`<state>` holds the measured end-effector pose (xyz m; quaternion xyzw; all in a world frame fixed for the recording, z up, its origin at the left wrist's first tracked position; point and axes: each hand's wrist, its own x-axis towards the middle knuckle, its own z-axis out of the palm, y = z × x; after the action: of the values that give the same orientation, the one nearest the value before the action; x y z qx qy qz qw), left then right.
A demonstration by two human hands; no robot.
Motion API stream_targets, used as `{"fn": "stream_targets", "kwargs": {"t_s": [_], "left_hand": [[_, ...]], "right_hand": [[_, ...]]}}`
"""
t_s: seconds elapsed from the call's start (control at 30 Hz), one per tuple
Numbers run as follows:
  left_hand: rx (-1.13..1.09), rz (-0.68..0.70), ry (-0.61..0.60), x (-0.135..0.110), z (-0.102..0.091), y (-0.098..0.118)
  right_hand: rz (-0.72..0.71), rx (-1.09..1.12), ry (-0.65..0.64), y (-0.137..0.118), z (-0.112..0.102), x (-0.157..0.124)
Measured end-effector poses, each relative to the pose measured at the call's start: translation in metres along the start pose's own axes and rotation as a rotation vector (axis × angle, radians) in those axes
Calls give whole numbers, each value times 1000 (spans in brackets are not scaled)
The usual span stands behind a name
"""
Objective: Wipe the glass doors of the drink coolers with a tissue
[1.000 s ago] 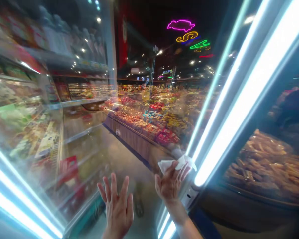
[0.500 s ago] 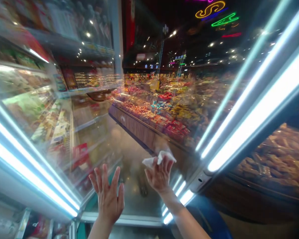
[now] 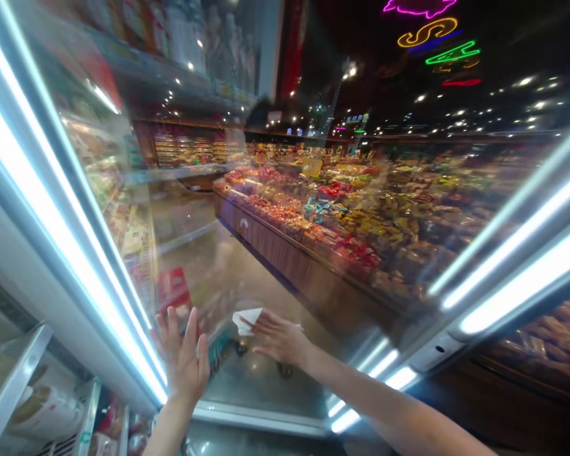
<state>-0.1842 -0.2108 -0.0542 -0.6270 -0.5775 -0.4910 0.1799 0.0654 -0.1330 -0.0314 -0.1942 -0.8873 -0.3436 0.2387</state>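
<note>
My right hand [image 3: 281,339] reaches in from the lower right and presses a thin, folded white wipe [image 3: 247,319] against a clear glass door [image 3: 261,386]. Its fingers point left over the wipe, which sticks out past the fingertips; whether it is cloth or paper I cannot tell. To the left, my left hand [image 3: 186,358] is raised with its fingers spread and holds nothing. It is close to the glass, near the bright light strip on the left; contact is not clear.
Bright light strips [image 3: 76,190] run along the left side, with more light strips [image 3: 527,272] on the right. Packaged goods on shelves [image 3: 52,411] are at lower left. Through the glass shows a long wooden display stand [image 3: 275,253] heaped with wrapped goods.
My right hand has swept left with the wipe, its fingers turning from upward to leftward. My left hand is slightly further left, and the view has shifted.
</note>
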Motion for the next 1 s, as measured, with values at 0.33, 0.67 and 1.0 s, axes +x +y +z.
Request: {"fn": "stream_targets", "kwargs": {"t_s": [0.33, 0.67, 1.0], "left_hand": [[-42, -193, -19, -36, 22, -51], [-74, -206, 42, -23, 41, -25], [-76, -169, 126, -1, 67, 62]], "right_hand": [[-196, 62, -95, -20, 48, 92], [-157, 3, -154, 25, -4, 71], [-252, -109, 11, 60, -39, -61]]}}
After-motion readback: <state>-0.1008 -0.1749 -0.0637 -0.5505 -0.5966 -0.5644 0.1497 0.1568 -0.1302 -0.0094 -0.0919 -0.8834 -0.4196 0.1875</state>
